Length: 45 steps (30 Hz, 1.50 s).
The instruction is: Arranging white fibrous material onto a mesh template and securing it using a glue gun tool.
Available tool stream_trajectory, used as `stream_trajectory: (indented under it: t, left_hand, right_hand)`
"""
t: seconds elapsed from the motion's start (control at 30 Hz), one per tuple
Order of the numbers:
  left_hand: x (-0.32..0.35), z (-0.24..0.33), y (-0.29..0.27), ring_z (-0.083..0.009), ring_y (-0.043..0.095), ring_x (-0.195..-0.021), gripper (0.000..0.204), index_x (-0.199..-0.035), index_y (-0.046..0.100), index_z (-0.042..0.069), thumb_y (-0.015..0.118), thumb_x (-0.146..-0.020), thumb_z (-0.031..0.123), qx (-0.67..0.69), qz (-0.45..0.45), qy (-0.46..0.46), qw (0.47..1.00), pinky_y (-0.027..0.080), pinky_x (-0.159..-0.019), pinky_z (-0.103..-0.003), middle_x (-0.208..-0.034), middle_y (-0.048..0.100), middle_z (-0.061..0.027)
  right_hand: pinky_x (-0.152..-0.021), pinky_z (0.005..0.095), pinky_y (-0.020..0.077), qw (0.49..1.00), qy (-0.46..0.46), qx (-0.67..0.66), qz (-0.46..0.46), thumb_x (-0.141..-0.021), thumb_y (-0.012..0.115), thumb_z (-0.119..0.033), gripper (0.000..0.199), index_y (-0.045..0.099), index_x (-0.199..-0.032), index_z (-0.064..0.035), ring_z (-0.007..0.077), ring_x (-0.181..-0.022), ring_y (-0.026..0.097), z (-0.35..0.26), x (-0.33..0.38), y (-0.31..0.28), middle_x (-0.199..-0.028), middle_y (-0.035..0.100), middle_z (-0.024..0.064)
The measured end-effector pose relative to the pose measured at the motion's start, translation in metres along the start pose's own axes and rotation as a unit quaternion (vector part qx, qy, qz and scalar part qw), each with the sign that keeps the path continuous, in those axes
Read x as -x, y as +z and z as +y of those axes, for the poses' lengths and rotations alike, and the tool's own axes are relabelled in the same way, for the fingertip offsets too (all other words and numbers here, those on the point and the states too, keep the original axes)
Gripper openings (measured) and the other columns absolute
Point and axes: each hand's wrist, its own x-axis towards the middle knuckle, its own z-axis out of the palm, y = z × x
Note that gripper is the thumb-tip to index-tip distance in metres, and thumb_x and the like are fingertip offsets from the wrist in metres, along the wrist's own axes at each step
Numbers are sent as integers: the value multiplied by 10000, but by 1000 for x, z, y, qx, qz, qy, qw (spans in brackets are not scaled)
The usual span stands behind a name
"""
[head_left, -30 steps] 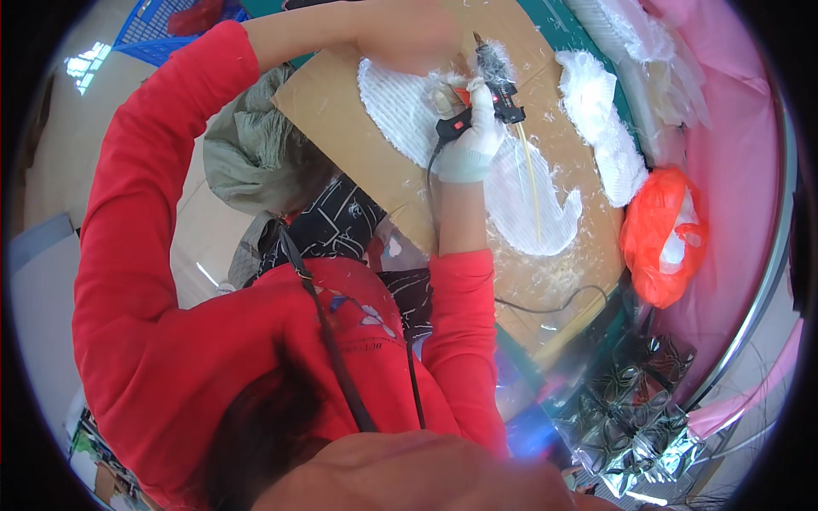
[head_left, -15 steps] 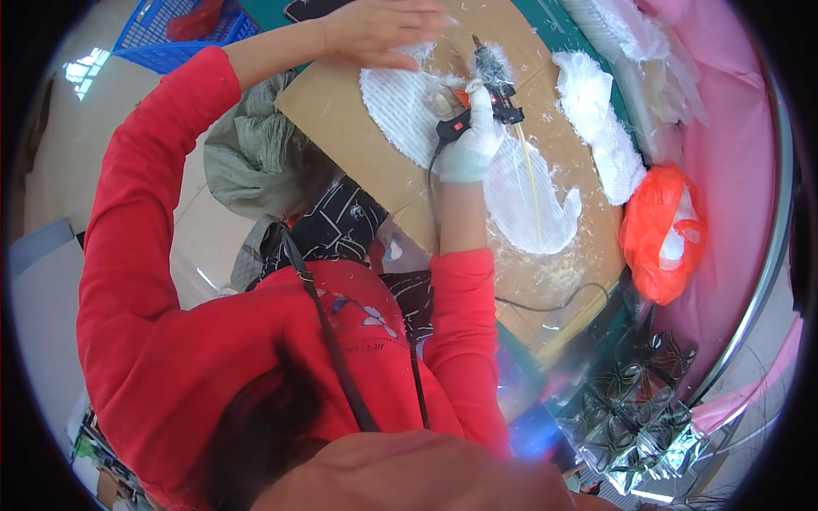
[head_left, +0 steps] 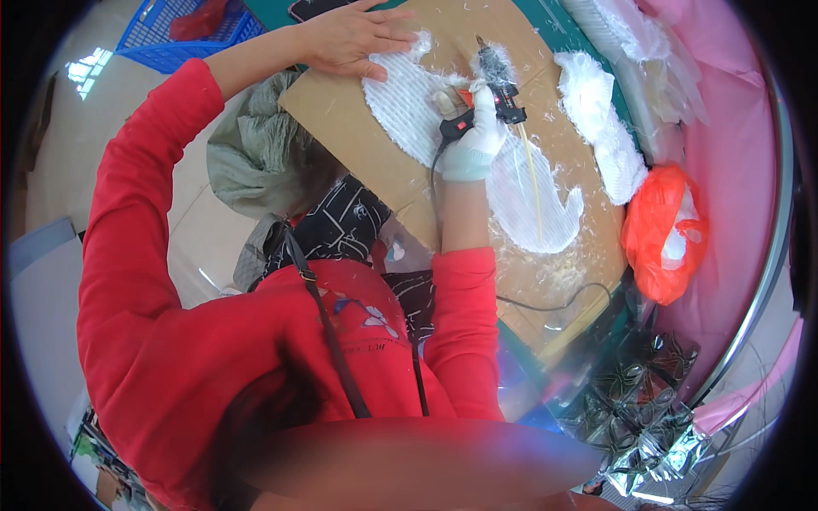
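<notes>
My right hand [head_left: 475, 153], in a white glove, is closed around a black hot glue gun [head_left: 509, 111]. Its nozzle points away from me and is wrapped in pale fluff; a long yellowish glue stick [head_left: 533, 183] sticks out of its back. Fingers stretched and spread, my bare left hand [head_left: 354, 41] lies palm down at the upper left, its thumb by the edge of a white ribbed cloth piece [head_left: 396, 106]. Another white ribbed, curved piece [head_left: 528, 204] lies under the glue stick. The cloth's far part is partly hidden by my right hand and the gun.
Cardboard [head_left: 341, 106] strewn with white fibres covers much of the green table mat [head_left: 554, 25]. White fluffy cloth [head_left: 603, 128] and a red plastic bag [head_left: 665, 234] lie to the right. The gun's cord [head_left: 554, 307] curls nearby. A blue basket [head_left: 192, 43] stands at far left.
My left hand has moved left and slightly nearer, settling at the cloth's upper left edge with fingers more spread. My right hand and the glue gun have barely moved.
</notes>
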Motion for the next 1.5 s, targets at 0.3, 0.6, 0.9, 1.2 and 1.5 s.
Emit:
stream_trajectory:
  t: [0.3,0.6,0.9,1.2,1.5]
  left_hand:
    - [-36,32,-1,-232,161,-1346,694,-1351,321,90,393,-842,557,96,-146,-131,976,59,-1094,-457,-1426,274,-45]
    - [-2,33,-21,-228,148,-1350,695,-1353,314,86,350,-855,571,53,-214,-155,963,25,-1096,-454,-1424,279,-45]
    - [-36,37,-12,-215,139,-1353,680,-1342,334,89,376,-853,559,58,-166,-159,971,28,-1095,-461,-1429,266,-45]
    - [-16,39,-18,-206,118,-1358,677,-1349,325,99,356,-858,566,62,-216,-180,958,11,-1094,-453,-1432,262,-31]
    - [-43,31,8,-220,164,-1346,688,-1350,313,82,323,-867,573,15,-200,-184,962,43,-1093,-445,-1444,224,-61]
  right_hand:
    - [-618,364,539,1000,-14,4,-10,-811,603,-157,222,537,-959,-6,235,-713,607,1,-1,0,-828,580,100]
    - [-612,369,542,1000,-12,9,2,-815,601,-168,226,541,-957,-2,239,-700,610,3,-5,-4,-824,588,114]
    - [-622,373,543,1000,-20,17,-7,-817,596,-159,218,539,-957,-3,235,-710,608,4,-4,-4,-835,588,112]
    - [-633,375,542,1000,-18,3,-13,-830,581,-162,205,541,-953,-3,232,-732,605,1,-1,-2,-848,585,115]
    - [-628,374,546,1000,-14,15,-7,-825,586,-162,212,541,-952,2,235,-723,607,3,-2,-1,-852,581,115]
